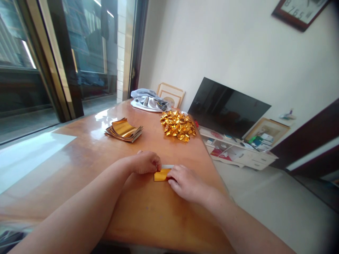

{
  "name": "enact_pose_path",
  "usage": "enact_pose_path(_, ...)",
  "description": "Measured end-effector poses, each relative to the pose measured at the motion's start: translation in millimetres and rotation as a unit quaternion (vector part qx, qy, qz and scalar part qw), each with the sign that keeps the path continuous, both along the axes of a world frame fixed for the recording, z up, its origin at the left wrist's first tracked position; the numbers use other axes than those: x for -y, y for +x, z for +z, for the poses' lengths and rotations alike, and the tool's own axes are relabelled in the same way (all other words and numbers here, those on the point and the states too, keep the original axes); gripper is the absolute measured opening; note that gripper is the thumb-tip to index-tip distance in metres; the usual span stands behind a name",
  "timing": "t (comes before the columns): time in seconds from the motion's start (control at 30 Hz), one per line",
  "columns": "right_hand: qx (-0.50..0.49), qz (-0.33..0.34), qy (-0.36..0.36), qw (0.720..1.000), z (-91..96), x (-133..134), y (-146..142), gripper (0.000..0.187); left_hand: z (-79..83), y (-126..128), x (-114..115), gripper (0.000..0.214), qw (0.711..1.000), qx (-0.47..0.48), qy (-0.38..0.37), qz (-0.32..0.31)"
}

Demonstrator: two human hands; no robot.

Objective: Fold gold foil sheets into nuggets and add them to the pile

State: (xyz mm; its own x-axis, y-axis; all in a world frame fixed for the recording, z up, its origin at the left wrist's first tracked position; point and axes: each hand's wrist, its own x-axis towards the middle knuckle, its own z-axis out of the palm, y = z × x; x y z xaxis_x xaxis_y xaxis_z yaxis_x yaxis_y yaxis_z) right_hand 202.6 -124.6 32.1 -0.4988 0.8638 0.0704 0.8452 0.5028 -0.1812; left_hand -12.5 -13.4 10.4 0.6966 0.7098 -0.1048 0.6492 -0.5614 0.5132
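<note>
A small folded sheet of gold foil paper lies on the tabletop between my hands, with its white reverse side showing along the far edge. My left hand curls over its left end, and my right hand presses on its right end with the fingertips. Farther up the wooden table sits a stack of gold foil sheets. Beyond and to its right lies a heap of small folded gold foil pieces. Neither hand touches these.
A crumpled grey and white cloth lies at the table's far end. Past the right edge, a flat-screen TV leans behind a low white cabinet on the floor. A glass door stands to the left.
</note>
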Motion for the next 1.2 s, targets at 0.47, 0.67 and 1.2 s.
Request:
enact_pose_path(0.47, -0.079, -0.094, 0.025, 0.992, 15.8, -13.2, 17.2, 0.02, 1.0, 4.9, -1.5, 0.026, 1.0, 0.005, -0.026, -0.001)
enact_pose_path(0.67, -0.043, -0.115, 0.028, 0.992, -2.5, -28.0, 6.7, 0.034, 1.5, 5.5, 1.0, 0.024, 1.0, 0.007, -0.014, -0.006)
enact_pose_path(1.2, -0.089, -0.164, -0.17, 0.968, -2.5, -58.0, 7.7, 0.013, -0.4, 6.4, -0.9, 0.029, 0.999, -0.001, 0.041, 0.023)
